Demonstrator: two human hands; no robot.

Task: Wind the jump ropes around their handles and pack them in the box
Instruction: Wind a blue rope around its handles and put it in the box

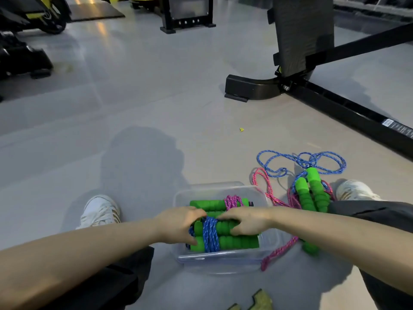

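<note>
Item: one bundle of green foam jump-rope handles wound in blue braided cord [225, 237], inside the clear plastic box [223, 264] on the grey floor [156, 108] between the person's legs. Its long axis runs left to right, parallel to a second green-handled bundle wound in pink cord [214, 204] lying against the box's far wall. The left grip [178, 224] curls round the blue bundle's left end; the right grip [243, 221] holds the upper handle, fingers over the top and thumb on the near side. We judge the bundle is being seated and both grips have only to let go. Unwound stock lies right of the box: a loose blue rope [301, 161], a loose pink rope [268, 193] and their green foam handles [310, 193], so the right grip is nearer. Not made out: whether the blue bundle touches the box bottom, its left end under the left grip, and the count of loose handles, which the right forearm and leg partly cover.
</note>
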